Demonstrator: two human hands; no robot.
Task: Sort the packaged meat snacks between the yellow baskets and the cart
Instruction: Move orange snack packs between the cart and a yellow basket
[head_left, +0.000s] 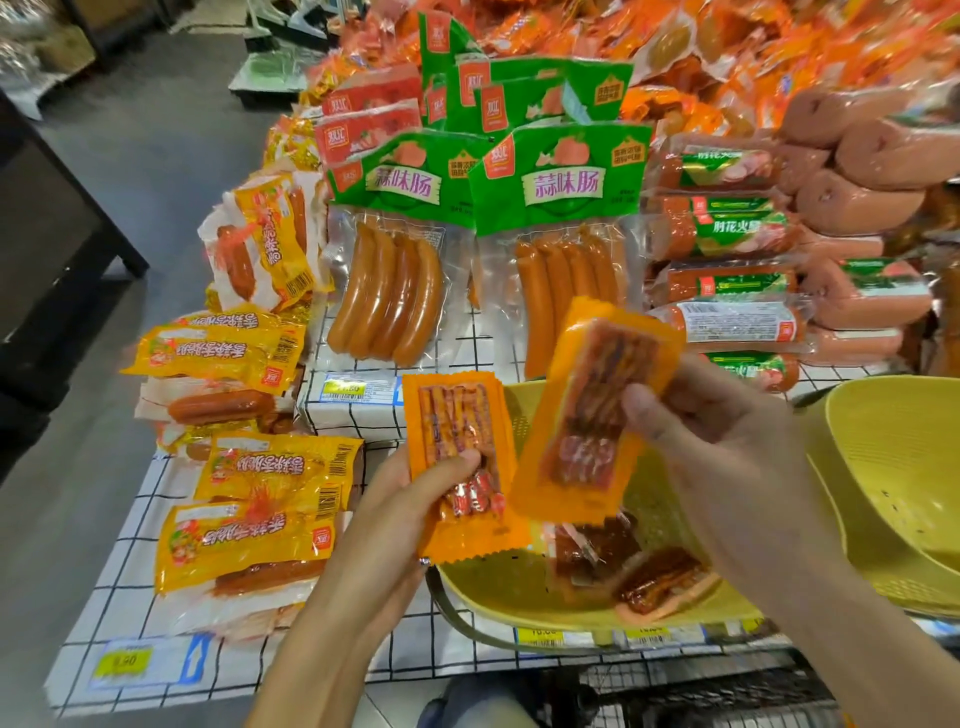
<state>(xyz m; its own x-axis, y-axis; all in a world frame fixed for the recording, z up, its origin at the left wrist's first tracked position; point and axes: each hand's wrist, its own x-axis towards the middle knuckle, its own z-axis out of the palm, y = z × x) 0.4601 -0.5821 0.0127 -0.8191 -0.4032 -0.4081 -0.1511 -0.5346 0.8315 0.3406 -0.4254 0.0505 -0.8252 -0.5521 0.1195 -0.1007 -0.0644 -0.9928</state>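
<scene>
Both hands full: one orange meat-snack packet each, held over the near yellow basket.

Left hand (410, 504) grips the left packet (452, 410) by its near half, thumb across the clear window, packet upright. Right hand (727, 447) pinches the right packet (582, 415) at its right edge, packet tilted with its top to the right. The two packets are just beside each other, maybe touching at the edges, can't tell. Near yellow basket (519, 597) sits below them with two dark meat packets (597, 551) lying flat inside. Second yellow basket (893, 493) is on the right, tilted on its side. Far side of the checked cloth (130, 582): green-topped sausage packs (395, 270) standing up. Left: yellow sausage packs (244, 530) — right: ham logs (727, 228), stacked.
</scene>
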